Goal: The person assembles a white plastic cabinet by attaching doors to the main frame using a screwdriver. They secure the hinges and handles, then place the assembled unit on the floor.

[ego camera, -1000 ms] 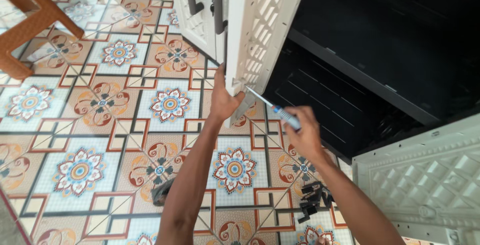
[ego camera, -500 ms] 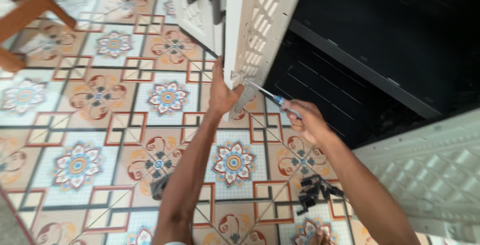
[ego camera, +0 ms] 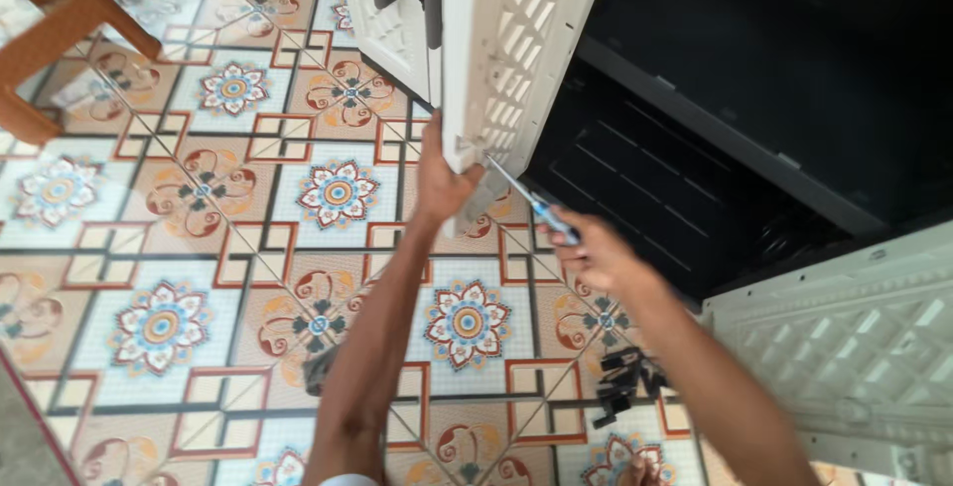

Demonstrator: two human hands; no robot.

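A white plastic cabinet door (ego camera: 516, 39) with a lattice back stands open in front of the dark cabinet interior (ego camera: 695, 99). My left hand (ego camera: 442, 183) grips the door's lower corner. My right hand (ego camera: 596, 253) holds a blue-handled screwdriver (ego camera: 531, 203). Its metal tip touches the door's bottom edge near the corner.
A second white lattice door (ego camera: 854, 347) stands open at the lower right. Small black plastic parts (ego camera: 625, 382) lie on the patterned tile floor (ego camera: 199, 248). A dark object (ego camera: 320, 372) lies beside my left forearm. A wooden furniture leg (ego camera: 60, 39) stands at the upper left.
The view has shifted a little; my left hand stays on the door corner, and my right hand keeps the screwdriver tip at the door's bottom edge.
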